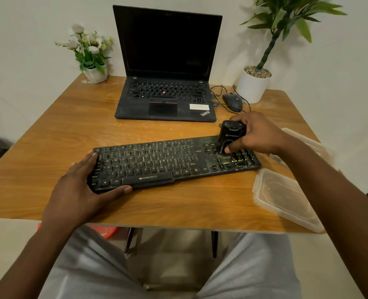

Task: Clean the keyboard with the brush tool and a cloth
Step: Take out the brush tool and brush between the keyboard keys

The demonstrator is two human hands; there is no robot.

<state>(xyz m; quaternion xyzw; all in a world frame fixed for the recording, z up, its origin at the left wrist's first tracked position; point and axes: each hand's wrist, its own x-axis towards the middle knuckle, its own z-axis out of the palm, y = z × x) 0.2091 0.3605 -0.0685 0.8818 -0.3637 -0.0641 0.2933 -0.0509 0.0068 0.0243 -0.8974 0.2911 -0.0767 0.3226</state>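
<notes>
A black keyboard [157, 162] lies across the middle of the wooden table [71, 130], dusty and streaked at its right end. My left hand [81, 186] grips the keyboard's left end, thumb along the front edge and fingers over the far corner. My right hand [254, 134] holds a black brush tool [229, 137] upright, its lower end resting on the keys near the number pad. No cloth is visible.
An open black laptop [165, 83] stands behind the keyboard, with a wired mouse [232, 102] to its right. A flower pot [94, 72] sits at the back left, a potted plant [254, 83] at the back right. Clear plastic containers [280, 195] lie near the right edge.
</notes>
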